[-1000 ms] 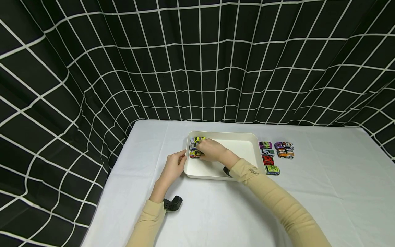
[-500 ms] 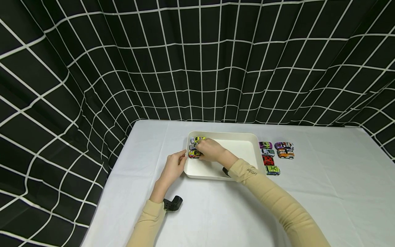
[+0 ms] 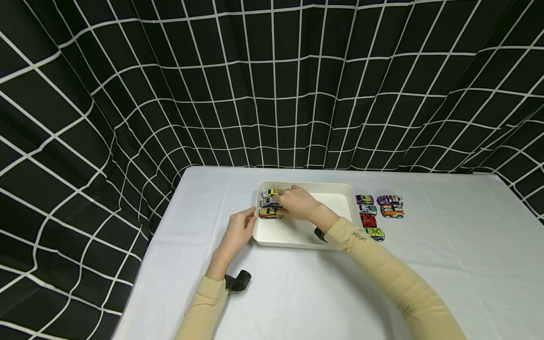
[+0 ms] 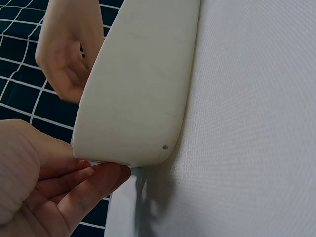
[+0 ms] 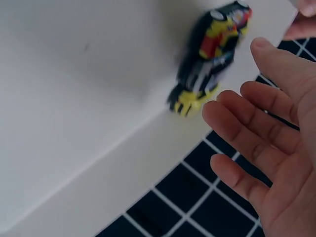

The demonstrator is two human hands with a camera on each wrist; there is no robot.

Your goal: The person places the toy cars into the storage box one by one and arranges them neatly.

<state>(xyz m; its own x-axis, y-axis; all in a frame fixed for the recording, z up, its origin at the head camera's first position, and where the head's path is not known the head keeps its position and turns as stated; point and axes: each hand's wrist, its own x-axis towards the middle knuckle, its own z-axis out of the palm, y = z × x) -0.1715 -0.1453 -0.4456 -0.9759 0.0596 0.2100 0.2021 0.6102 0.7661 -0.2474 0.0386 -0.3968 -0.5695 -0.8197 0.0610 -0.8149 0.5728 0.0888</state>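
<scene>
My left hand (image 3: 240,226) is at the left end of a shallow white tray (image 3: 293,244); in the left wrist view its bent fingers (image 4: 106,177) hold the tray's end near the corner. My right hand (image 3: 299,203) hovers over the left part of the tray. In the right wrist view its fingers (image 5: 237,126) are spread and loosely bent, holding nothing. Three toy cars lie side by side along the tray's left end: a yellow one (image 3: 270,192), a silver-blue one (image 3: 267,202) and a red-and-yellow one (image 3: 270,213). The right fingertips overlap the first two in the head view.
Right of the tray stands a column of toy cars: purple-green (image 3: 364,199), white-green (image 3: 367,209), red (image 3: 368,221) and lime (image 3: 375,233). Beside them are a purple-white car (image 3: 390,200) and an orange one (image 3: 392,211). A black grid curtain (image 3: 272,85) borders the white table (image 3: 459,236).
The right hand has let go of the cars at the tray's left end and drawn back slightly to the right, uncovering more of them. The left hand has stayed in place.
</scene>
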